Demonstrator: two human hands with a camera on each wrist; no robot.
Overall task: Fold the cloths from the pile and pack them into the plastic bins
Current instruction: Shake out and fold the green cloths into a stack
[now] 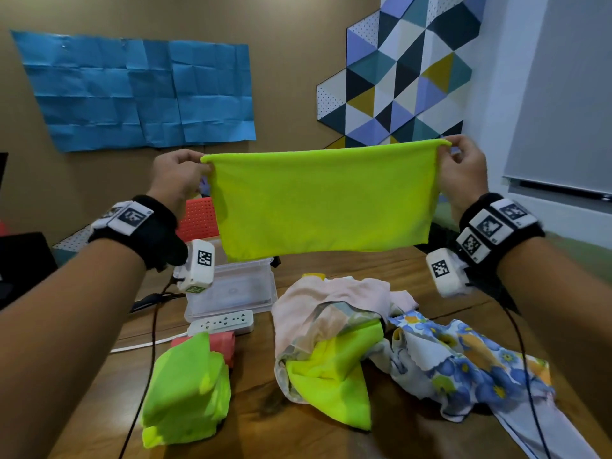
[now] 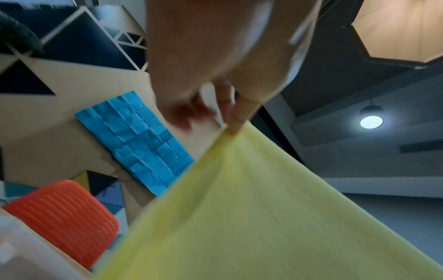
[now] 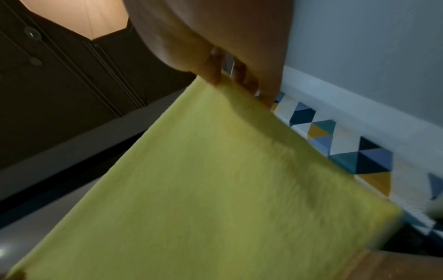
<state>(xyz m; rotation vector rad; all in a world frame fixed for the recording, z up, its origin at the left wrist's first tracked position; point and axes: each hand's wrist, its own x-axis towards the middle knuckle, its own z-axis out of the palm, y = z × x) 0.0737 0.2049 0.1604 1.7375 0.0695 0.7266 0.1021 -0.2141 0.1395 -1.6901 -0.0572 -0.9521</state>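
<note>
A bright yellow-green cloth (image 1: 324,200) hangs stretched in the air above the table, folded over along its top edge. My left hand (image 1: 185,173) pinches its upper left corner and my right hand (image 1: 462,164) pinches its upper right corner. The left wrist view shows the fingertips (image 2: 233,127) nipping the cloth (image 2: 251,217). In the right wrist view the fingers (image 3: 215,75) clamp the cloth's (image 3: 203,189) edge. Below lies the pile (image 1: 364,336) of pink, yellow-green and blue floral cloths. A clear plastic bin (image 1: 231,289) stands behind, its lower part visible under the cloth.
Folded green cloths (image 1: 187,389) are stacked at the front left, with a folded red one (image 1: 225,342) behind them. A white power strip (image 1: 222,323) and its cable lie in front of the bin. An orange chair (image 1: 198,217) stands past the wooden table (image 1: 258,425).
</note>
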